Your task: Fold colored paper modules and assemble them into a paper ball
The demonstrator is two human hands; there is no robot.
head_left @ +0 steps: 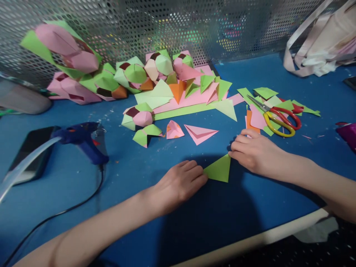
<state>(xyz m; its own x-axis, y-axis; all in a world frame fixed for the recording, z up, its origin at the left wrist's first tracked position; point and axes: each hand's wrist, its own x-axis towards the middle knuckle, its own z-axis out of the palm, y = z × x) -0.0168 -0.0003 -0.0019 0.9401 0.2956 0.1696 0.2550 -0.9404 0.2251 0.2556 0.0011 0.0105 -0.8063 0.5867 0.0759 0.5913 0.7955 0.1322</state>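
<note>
A folded green paper triangle (pixel 219 170) lies on the blue table near its front. My left hand (pixel 181 182) has its fingers curled together on the left corner of this paper. At the upper right corner, the fingertips of my right hand (pixel 253 151) are pinched on the paper. Just beyond are a pink folded paper triangle (pixel 200 134), a small pink paper piece with orange spots (pixel 175 130) and a green folded piece (pixel 147 134). Scissors (pixel 278 114) with red and yellow handles rest on paper scraps beyond my right hand.
A blue glue gun (pixel 83 139) with a glue stick lies at left, over a dark phone (pixel 32 152); its black cord (pixel 80 203) runs toward me. Several paper shapes (pixel 135 73) and folded pieces line the perforated metal panel (pixel 125 22). A pale bag (pixel 328 37) sits back right.
</note>
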